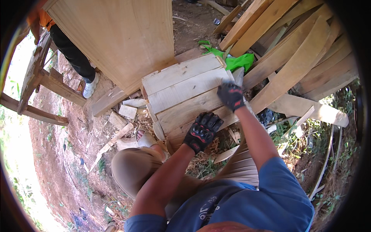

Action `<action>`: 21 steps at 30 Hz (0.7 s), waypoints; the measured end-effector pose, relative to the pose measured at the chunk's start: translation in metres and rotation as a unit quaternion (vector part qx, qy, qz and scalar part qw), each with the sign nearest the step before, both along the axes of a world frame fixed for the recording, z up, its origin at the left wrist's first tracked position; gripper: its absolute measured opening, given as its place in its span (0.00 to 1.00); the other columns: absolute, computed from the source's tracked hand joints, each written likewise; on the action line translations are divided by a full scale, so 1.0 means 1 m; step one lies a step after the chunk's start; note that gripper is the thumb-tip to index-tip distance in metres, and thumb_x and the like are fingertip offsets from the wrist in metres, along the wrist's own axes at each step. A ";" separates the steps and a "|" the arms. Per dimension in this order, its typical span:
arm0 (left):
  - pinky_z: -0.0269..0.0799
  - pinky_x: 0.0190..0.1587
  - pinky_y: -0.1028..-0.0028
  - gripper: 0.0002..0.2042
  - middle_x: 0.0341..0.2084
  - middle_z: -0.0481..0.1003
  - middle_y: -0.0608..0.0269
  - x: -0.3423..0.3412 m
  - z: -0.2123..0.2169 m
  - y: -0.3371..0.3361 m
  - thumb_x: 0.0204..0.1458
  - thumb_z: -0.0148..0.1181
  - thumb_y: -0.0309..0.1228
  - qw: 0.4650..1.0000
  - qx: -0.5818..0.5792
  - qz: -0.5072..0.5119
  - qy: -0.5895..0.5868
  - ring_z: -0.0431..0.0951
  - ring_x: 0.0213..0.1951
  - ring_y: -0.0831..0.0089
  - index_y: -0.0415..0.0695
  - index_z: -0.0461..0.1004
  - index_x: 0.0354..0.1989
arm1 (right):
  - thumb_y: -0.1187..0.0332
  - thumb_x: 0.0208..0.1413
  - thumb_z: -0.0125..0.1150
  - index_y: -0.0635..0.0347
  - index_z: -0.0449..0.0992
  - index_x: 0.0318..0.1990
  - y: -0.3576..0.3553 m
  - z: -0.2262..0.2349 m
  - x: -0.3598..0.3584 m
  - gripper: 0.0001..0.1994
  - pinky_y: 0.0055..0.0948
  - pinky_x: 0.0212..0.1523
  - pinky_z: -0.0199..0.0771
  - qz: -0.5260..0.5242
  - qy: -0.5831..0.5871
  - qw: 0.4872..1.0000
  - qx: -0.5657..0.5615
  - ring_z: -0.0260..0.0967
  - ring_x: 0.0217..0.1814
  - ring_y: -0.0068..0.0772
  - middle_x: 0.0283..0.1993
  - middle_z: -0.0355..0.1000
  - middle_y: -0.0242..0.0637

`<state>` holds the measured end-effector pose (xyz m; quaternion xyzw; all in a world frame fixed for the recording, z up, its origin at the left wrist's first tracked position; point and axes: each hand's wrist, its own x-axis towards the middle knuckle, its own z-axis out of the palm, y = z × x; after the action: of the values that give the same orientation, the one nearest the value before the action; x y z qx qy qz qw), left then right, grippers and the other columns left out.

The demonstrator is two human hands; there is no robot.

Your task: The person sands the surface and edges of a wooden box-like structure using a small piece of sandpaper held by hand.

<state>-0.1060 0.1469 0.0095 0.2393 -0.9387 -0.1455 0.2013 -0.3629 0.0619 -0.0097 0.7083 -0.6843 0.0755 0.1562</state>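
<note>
Wooden crate (pixel 185 96) lies under left hand (pixel 201 131) and right hand (pixel 231 95).

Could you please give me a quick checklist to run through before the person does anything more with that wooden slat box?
1. Both hands gloved: ok. Left hand and right hand wear black gloves.
2. Left hand steady on the slat box: ok, it rests on the near edge.
3. Right hand's grip: cannot tell; it sits at the box's right edge, and whether it holds anything is hidden.
4. Footing: not ok. The sandalled foot stands among wood offcuts.
5. Bystander clearance: ok. Another person's leg stands well left of the box.
6. Leaning planks beside the box: cannot tell if stable.
</note>
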 end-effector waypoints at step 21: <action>0.58 0.76 0.49 0.27 0.65 0.73 0.55 -0.002 -0.009 -0.001 0.55 0.63 0.37 0.999 0.003 0.010 0.031 0.70 0.70 0.53 0.51 0.74 0.66 | 0.54 0.68 0.53 0.56 0.83 0.31 -0.062 0.007 0.067 0.20 0.54 0.36 0.81 0.060 -0.017 0.998 0.016 0.81 0.31 0.55 0.29 0.82 0.48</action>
<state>-0.1075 0.1455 0.0009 0.2450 -0.9289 -0.1537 0.2311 -0.2956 -0.0001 -0.0030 0.7488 -0.6445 0.0864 0.1285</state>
